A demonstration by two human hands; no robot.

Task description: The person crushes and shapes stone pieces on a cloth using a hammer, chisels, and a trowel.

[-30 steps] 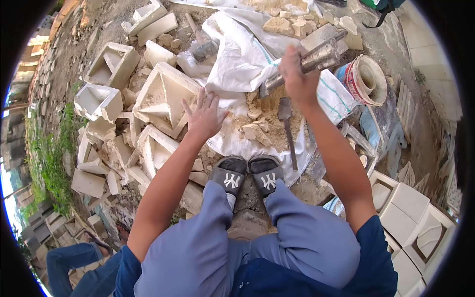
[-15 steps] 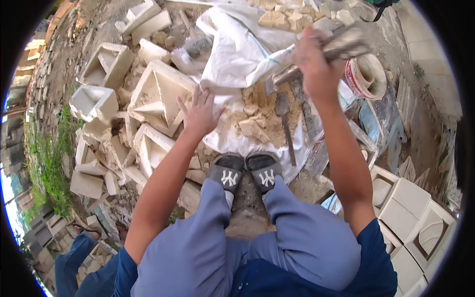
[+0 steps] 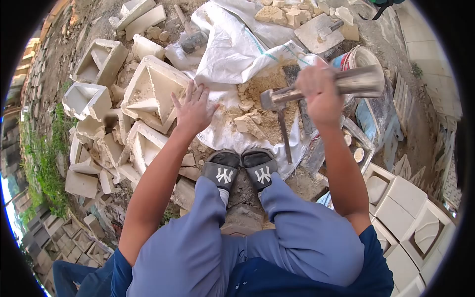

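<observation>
My right hand (image 3: 322, 95) grips a hammer-like tool with a thick wooden handle (image 3: 363, 81), blurred by motion. Its narrower metal end (image 3: 269, 99) points left, over crumbled stone. My left hand (image 3: 195, 111) lies with spread fingers at the right edge of a pale hollow stone block (image 3: 153, 91) with a triangular ridge inside. Below the raised tool, a thin metal tool (image 3: 285, 136) lies on the white sack (image 3: 225, 62), partly hidden. Yellowish rubble (image 3: 250, 123) covers part of the sack between my hands.
Broken and hollow blocks (image 3: 101, 62) crowd the left side. A white bucket (image 3: 363, 59) lies at the upper right, near a flat slab (image 3: 319, 33). Finished-looking carved blocks (image 3: 405, 198) stand at the lower right. Sandals (image 3: 222, 171) are on my feet; another person's leg (image 3: 71, 277) shows lower left.
The tool in my right hand has come down and its metal end has swung left over the rubble. My left hand stays by the hollow block. The view has shifted slightly.
</observation>
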